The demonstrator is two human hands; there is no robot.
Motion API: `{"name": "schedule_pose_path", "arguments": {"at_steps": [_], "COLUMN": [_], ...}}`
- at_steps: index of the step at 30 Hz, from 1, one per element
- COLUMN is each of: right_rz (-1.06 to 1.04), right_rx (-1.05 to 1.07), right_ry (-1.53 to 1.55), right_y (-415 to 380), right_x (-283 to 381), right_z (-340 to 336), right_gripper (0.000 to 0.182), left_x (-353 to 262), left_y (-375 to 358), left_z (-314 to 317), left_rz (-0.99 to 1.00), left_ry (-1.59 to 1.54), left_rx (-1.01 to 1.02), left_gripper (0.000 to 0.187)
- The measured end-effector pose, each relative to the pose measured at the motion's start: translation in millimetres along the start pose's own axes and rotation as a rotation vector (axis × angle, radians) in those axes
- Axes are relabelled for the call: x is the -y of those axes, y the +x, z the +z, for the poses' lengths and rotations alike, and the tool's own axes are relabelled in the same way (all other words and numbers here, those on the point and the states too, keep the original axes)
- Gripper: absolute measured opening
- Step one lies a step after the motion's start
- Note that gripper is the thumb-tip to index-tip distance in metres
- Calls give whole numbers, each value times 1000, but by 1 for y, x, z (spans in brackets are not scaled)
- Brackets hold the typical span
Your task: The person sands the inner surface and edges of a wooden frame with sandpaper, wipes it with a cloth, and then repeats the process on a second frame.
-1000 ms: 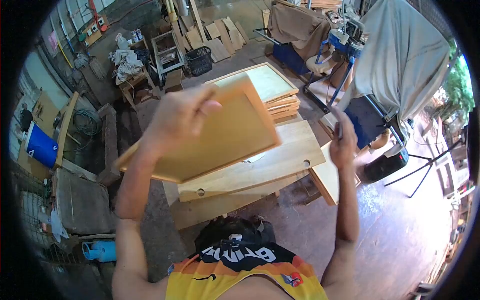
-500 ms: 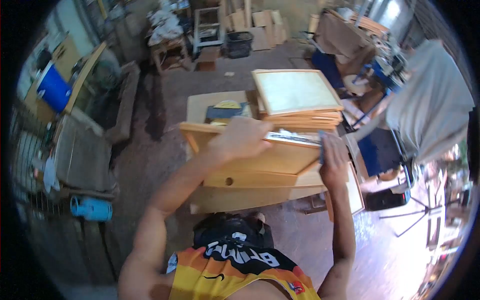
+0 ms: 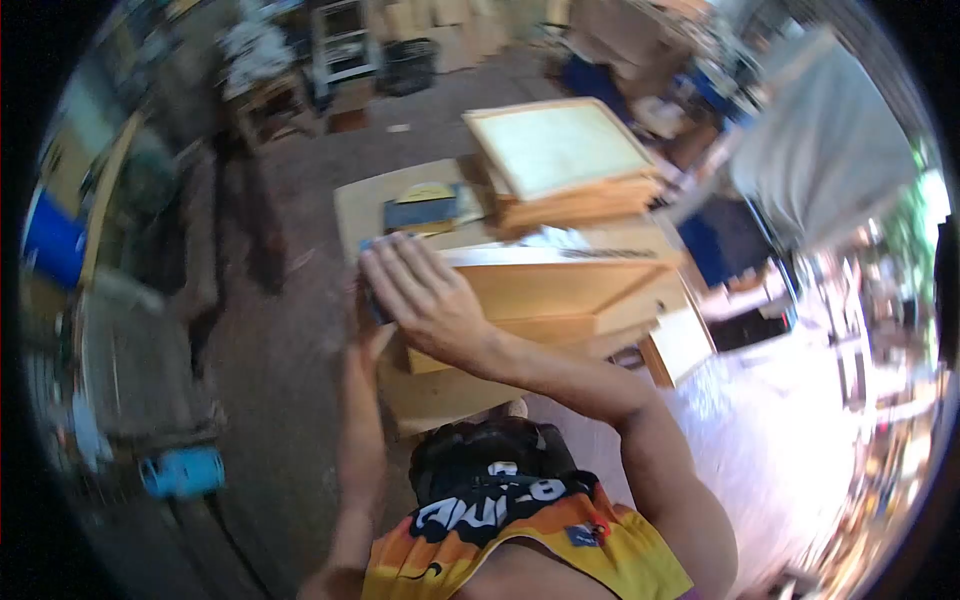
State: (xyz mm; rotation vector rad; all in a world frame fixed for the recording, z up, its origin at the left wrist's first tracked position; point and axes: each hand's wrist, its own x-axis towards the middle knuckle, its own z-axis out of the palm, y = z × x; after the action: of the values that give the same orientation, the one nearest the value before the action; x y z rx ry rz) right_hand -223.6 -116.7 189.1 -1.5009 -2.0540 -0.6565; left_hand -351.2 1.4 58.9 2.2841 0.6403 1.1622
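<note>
At my eleven o'clock, my right hand crosses over to the near-left end of the framed panel, its fingers long and laid nearly side by side over a dark-blue piece; whether my thumb pinches that piece I can't tell. My left hand sits just below, mostly hidden behind the right, so I can't say how its fingers are set.

The panel is at my twelve, propped on edge and tilted, its recessed face toward me, above a pale board. The stack of frames rises just beyond it, also at twelve.

To my mind, the panel could tip or skid if I press hard on this one end, since I see no hand at its two o'clock end. Falling away from me, it might knock the stack; slipping, the dark-blue piece could leave my fingers scraping the edge.
</note>
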Motion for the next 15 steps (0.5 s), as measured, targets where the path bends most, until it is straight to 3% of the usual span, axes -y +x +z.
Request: {"name": "schedule_pose_path", "arguments": {"at_steps": [2, 3, 6, 7, 8, 9, 11, 13, 15], "right_rz": [102, 132, 239, 244, 316, 440, 605, 825, 1080], "right_rx": [48, 60, -96, -107, -57, 126, 321, 141, -37], "right_ry": [-55, -62, 67, -56, -186, -390, -388, -248, -27], "right_y": [-37, -55, -149, -183, -214, -257, -349, -381, -366], "right_x": [-41, -64, -155, -186, -207, -226, -254, -246, -238], "right_z": [-24, -36, -98, -125, -151, -163, -171, -183, -193], "right_gripper": [54, 53, 42, 41, 43, 46, 47, 44, 37], "left_x": [1, 12, -5, -1, -2, -14, -49, -134, -198], "left_y": [-3, -3, 7, 3, 2, 6, 36, 96, 143], "left_z": [-4, -7, -12, -9, -10, -12, -20, -38, -69], "left_rz": [-214, -230, -224, -233, -245, -213, -121, -23, -34], "left_ry": [-875, -834, -639, -608, -573, -551, -519, -415, -16], "left_rx": [-21, 30, -109, -170, -226, -267, -356, -224, -17], "left_gripper": [43, 43, 34, 32, 30, 29, 29, 31, 31]}}
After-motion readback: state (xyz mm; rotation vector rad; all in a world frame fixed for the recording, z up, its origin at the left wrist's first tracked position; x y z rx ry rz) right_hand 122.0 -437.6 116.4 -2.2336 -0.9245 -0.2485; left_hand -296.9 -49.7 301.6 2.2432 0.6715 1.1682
